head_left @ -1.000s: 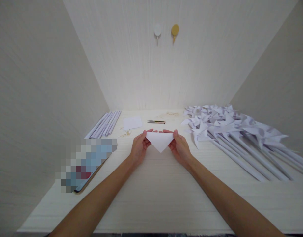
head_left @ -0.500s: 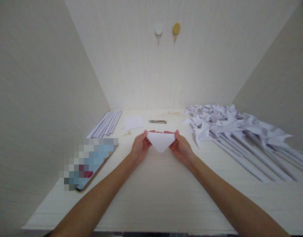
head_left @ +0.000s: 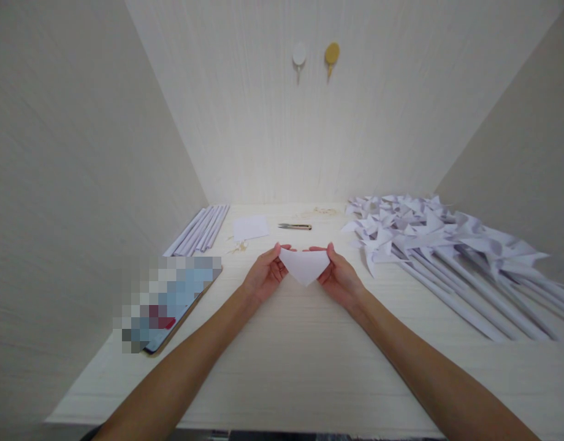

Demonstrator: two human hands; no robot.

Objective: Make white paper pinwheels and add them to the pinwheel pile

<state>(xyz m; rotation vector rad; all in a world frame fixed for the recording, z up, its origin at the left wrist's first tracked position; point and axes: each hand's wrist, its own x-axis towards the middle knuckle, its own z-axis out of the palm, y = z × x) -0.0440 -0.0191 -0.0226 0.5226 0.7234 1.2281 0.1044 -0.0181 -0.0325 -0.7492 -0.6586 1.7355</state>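
Note:
A white sheet of paper (head_left: 304,267), folded into a triangle with its point toward me, is held above the table between my two hands. My left hand (head_left: 266,272) pinches its left corner between thumb and fingers. At the opposite corner, my right hand (head_left: 339,275) grips the paper the same way. The paper's upper edge sags a little in the middle. Beyond my hands lie small thread snips (head_left: 295,226) and a flat white paper square (head_left: 251,228).
Rolled paper sticks (head_left: 201,229) lie at the back left, with a partly blurred phone (head_left: 185,306) nearer me. Many paper pinwheels (head_left: 420,226) on sticks are heaped at the right. Thin tan strands (head_left: 240,247) are scattered on the table (head_left: 291,367). Two hooks hang on the back wall.
The folded paper's straight top edge now bows downward, and my hands are slightly closer together. The view has shifted slightly.

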